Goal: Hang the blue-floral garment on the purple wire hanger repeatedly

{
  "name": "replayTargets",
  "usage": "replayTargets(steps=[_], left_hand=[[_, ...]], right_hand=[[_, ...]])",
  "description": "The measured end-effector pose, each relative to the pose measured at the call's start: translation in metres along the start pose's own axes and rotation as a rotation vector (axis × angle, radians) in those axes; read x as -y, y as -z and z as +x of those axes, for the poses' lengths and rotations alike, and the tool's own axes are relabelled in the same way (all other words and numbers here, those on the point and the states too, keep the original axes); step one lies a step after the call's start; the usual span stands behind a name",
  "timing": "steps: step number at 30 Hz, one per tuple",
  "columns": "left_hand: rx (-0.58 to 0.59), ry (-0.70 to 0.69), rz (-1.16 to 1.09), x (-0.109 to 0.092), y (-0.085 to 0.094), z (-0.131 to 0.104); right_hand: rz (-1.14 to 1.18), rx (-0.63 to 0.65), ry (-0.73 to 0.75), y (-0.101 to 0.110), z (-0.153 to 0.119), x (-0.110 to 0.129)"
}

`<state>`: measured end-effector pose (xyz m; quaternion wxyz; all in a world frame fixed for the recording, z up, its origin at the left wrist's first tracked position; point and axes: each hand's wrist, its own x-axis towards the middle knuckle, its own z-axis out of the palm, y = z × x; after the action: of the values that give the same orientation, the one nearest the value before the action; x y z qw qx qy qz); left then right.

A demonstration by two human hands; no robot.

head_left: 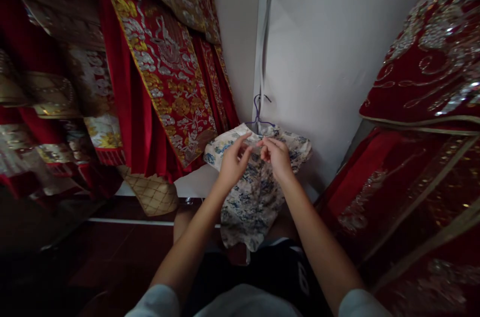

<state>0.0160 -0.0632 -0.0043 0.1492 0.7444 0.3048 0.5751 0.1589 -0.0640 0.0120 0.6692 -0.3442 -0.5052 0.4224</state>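
Observation:
A short-sleeved shirt with a blue floral print on a pale ground (249, 207) hangs on a purple hanger (258, 118) against the wall. My left hand (236, 158) is in front of the shirt's upper left part, thumb and fingers apart, with nothing visible between them. Close beside it on the right, my right hand (275, 156) is near the collar, its fingers curled and the index finger and thumb drawn together. Whatever it may hold is too small to make out. The fingertips of both hands nearly meet below the neckline.
Red garments with gold and silver embroidery (172, 67) hang on the left. More red beaded and sequined garments (431, 57) hang on the right. A white strap or cord (264, 42) runs down the pale wall (318, 37) behind the hanger. Below is a dark red tiled floor (112, 242).

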Motion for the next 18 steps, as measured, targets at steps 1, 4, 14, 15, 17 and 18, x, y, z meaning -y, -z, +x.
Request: replayTargets(steps=[1,4,14,15,17,18], left_hand=[[0.015,-0.031,0.019,-0.003,0.001,0.014],[0.093,-0.119,0.095,-0.008,0.000,0.039],[-0.519,0.000,-0.082,0.017,0.028,0.039],[-0.602,0.017,-0.078,0.026,0.035,0.038],[-0.775,0.093,-0.118,0.046,0.045,0.030],[-0.862,0.158,-0.207,0.055,0.048,0.025]], right_hand=[[-0.014,0.007,0.023,0.001,0.000,0.001],[-0.065,0.023,0.103,0.001,0.000,0.000],[-0.178,0.078,0.004,0.005,-0.011,-0.054],[-0.162,0.075,-0.008,0.006,-0.016,-0.056],[-0.135,0.071,-0.024,0.007,-0.025,-0.058],[-0.118,0.070,-0.034,0.007,-0.029,-0.058]])
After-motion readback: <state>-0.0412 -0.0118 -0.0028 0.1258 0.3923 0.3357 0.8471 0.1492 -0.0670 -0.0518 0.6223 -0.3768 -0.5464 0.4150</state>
